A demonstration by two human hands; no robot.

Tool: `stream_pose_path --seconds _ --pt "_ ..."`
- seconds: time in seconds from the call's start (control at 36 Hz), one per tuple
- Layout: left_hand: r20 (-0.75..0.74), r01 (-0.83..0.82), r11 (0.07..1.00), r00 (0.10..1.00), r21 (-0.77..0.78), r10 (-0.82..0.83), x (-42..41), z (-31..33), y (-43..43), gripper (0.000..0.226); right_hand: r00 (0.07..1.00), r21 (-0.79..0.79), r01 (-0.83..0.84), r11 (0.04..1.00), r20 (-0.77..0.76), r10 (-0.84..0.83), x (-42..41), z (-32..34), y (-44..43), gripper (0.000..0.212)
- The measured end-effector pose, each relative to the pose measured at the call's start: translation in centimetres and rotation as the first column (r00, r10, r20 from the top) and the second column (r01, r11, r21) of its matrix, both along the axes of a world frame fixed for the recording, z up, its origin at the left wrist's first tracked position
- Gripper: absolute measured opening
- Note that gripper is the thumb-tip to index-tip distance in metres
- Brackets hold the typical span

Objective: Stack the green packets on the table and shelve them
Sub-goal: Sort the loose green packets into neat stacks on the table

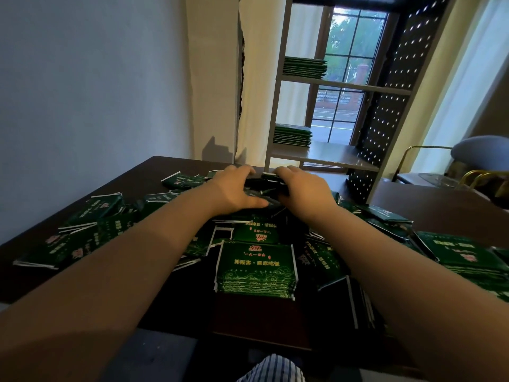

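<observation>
Green packets lie scattered over the dark table (pixel 154 169). A neat stack of packets (pixel 256 268) sits near the table's front. At the far edge, both hands hold a bundle of packets (pixel 265 184) between them. My left hand (pixel 234 190) grips its left side, thumb on top. My right hand (pixel 301 188) grips its right side. The bundle is mostly hidden by the fingers. Behind the table stands a white shelf (pixel 344 86) with one stack of green packets on the upper board (pixel 304 68) and another on the lower board (pixel 292 135).
Loose packets (pixel 91 213) spread to the left, and a heap (pixel 468 260) lies to the right. A black pegboard panel (pixel 385 111) forms the shelf's right side. A second dark table (pixel 429 205) and a chair (pixel 479 153) stand at right. A window lies behind the shelf.
</observation>
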State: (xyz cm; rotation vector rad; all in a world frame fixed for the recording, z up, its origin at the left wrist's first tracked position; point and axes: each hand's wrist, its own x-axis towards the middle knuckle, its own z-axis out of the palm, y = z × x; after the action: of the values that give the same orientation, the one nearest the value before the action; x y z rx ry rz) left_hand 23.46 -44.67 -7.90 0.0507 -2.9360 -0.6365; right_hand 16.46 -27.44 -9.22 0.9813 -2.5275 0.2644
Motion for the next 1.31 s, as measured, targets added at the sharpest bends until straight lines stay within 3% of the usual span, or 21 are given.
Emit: stream_pose_path --seconds 0.08,0.17,0.28,0.31,0.39,0.42,0.47,0.58,0.67,0.81,0.86,0.92,1.0,1.14,1.22,1.31 --pt "0.031 -0.047 0.997 0.999 0.056 0.045 -0.1 0.3 0.1 0.087 1.0 -0.024 0.03 0.999 -0.01 -0.03 -0.3 0.2 0.8 0.047" --pt "0.063 -0.064 0.969 0.997 0.239 0.051 0.0 0.3 0.3 0.086 0.999 -0.077 0.05 0.996 0.001 -0.05 -0.3 0.4 1.8 0.046" --pt "0.028 -0.142 0.823 0.988 0.55 0.151 -0.3 0.5 0.7 0.072 0.999 -0.176 0.022 0.984 0.03 -0.017 -0.3 0.3 3.0 0.047" --pt "0.035 -0.18 0.722 0.977 0.668 0.211 -0.5 0.7 0.8 0.063 0.999 -0.199 0.006 0.98 0.041 0.002 -0.2 0.3 3.3 0.046" --pt "0.163 -0.232 0.218 0.942 0.948 0.292 -0.5 1.5 1.3 0.037 0.995 -0.256 -0.054 0.965 0.063 0.073 0.1 0.2 3.6 0.045" --pt "0.195 -0.229 0.108 0.946 0.967 0.258 -0.5 1.6 1.5 0.037 0.994 -0.274 -0.07 0.959 0.064 0.091 0.3 0.1 3.6 0.045" --pt "0.235 -0.238 0.003 0.959 0.971 0.162 -0.7 1.4 1.8 0.05 0.991 -0.307 -0.091 0.947 0.062 0.115 0.6 -0.1 3.5 0.044" --pt "0.245 -0.245 -0.042 0.969 0.969 -0.004 -1.4 0.3 2.7 0.047 0.987 -0.284 -0.129 0.95 0.056 0.151 1.1 -0.6 2.7 0.046" --pt "0.233 -0.234 -0.06 0.972 0.97 -0.028 -2.2 -0.4 3.1 0.039 0.971 -0.259 -0.177 0.95 0.113 0.212 1.4 -1.2 2.6 0.048" --pt "0.302 -0.3 0.082 0.953 0.951 -0.016 -2.5 -0.8 4.2 0.009 0.931 -0.169 -0.216 0.962 0.261 0.255 1.1 -1.6 2.8 0.058" --pt "0.332 -0.332 0.118 0.943 0.936 0.018 -2.7 -1.1 4.4 0.013 0.863 -0.192 -0.228 0.954 0.414 0.29 1.1 -1.3 3.1 0.065" --pt "0.347 -0.351 0.104 0.936 0.931 0.052 -3.0 -1.5 4.4 0.023 0.729 -0.255 -0.229 0.94 0.595 0.339 1.3 -0.9 3.6 0.07" --pt "0.335 -0.342 0.094 0.939 0.935 0.079 -3.2 -2.0 4.6 0.032 0.569 -0.341 -0.13 0.931 0.743 0.351 2.0 -0.4 4.1 0.065" --pt "0.32 -0.325 0.073 0.945 0.943 0.068 -3.0 -2.1 5.0 0.032 0.658 -0.405 0.237 0.883 0.736 0.161 1.1 -0.8 3.6 0.055" --pt "0.311 -0.318 0.069 0.946 0.946 0.094 -2.9 -2.0 5.1 0.031 0.579 -0.468 0.427 0.774 0.799 0.164 0.0 -1.5 2.8 0.057" --pt "0.318 -0.328 0.115 0.943 0.938 0.098 -2.7 -2.1 5.2 0.021 0.527 -0.529 0.482 0.698 0.812 0.251 -0.5 -1.7 2.5 0.071"
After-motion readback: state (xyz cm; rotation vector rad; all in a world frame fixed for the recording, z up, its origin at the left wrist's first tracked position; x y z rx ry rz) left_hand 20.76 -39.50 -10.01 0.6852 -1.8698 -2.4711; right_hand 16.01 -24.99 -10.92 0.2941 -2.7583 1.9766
